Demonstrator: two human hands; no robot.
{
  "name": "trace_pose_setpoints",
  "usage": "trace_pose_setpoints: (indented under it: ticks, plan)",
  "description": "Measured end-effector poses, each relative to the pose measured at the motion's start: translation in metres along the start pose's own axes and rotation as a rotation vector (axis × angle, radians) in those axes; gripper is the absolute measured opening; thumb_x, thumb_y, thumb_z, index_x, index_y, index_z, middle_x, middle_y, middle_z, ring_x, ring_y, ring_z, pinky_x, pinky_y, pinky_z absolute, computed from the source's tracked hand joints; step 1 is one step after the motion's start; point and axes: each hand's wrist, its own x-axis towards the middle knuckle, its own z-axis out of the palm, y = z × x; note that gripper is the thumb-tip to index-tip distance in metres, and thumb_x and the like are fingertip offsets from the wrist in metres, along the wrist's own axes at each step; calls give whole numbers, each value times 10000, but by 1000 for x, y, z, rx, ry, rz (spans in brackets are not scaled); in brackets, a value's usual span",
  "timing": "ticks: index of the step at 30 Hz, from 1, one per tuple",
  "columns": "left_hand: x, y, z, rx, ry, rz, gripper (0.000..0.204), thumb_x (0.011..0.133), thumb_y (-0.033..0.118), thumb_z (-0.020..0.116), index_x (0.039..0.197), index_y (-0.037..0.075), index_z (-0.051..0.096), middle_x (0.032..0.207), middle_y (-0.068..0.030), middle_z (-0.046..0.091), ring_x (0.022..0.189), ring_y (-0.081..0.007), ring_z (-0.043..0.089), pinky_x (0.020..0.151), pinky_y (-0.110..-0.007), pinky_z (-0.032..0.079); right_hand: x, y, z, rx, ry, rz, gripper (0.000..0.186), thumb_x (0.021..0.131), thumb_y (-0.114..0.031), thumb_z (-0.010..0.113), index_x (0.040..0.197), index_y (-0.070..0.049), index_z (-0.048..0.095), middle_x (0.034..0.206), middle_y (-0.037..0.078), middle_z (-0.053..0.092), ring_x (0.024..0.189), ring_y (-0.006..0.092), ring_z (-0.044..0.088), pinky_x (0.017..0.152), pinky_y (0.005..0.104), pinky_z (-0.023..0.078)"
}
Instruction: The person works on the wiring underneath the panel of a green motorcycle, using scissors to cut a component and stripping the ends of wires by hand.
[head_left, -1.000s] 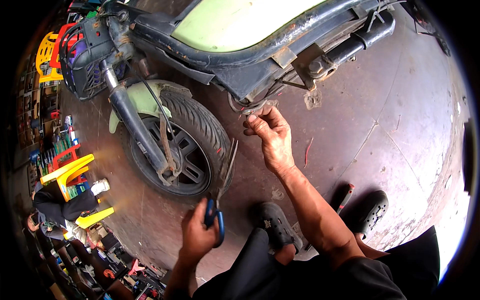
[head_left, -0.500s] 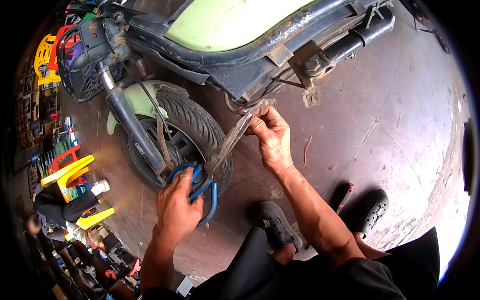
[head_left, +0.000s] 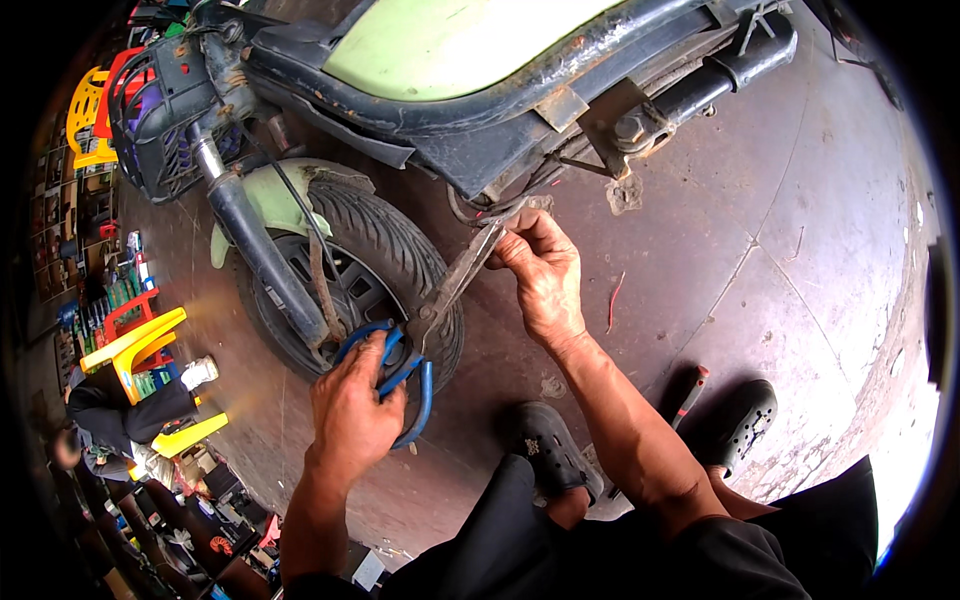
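My left hand is closed on the blue-handled scissors, whose long worn blades point up and to the right. The blade tips meet the fingertips of my right hand, just under the scooter's frame. Thumb and fingers of that hand are pinched together at the end of a thin wire hanging from the underside. Fingers and blades hide most of what is between them. Above is the scooter, with a pale green panel and a dark, rusty frame. Its front wheel stands just left of the scissors.
On the floor lie a red wire scrap and a red-and-black handled tool between my dark clogs. A person sits at the left near a yellow stool. Shelves of goods line the left side.
The scooter has shifted very slightly left in the picture. Both hands keep almost the same place and grip, with the scissor tips still at my right fingertips.
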Motion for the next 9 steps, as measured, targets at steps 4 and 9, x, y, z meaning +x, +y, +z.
trace_pose_setpoints:
  ticks: [4, 9]
  plan:
    - [1, -4, 1, 20, 4, 22, 497, 713, 8, 665, 1186, -79, 543, 1049, -237, 633, 918, -352, 650, 812, -388, 505, 1, 1, 0, 0, -3, -17, 77, 888, -85, 629, 924, -20, 610, 841, 31, 647, 731, 92, 567, 693, 247, 473]
    - [2, -13, 2, 129, 46, 150, 579, 678, 38, 693, 1224, -44, 517, 1062, -228, 623, 915, -382, 634, 793, -433, 501, 1, 1, 0, 9, 5, -4, 92, 886, -98, 636, 928, -20, 611, 844, 37, 650, 740, 94, 570, 699, 249, 473]
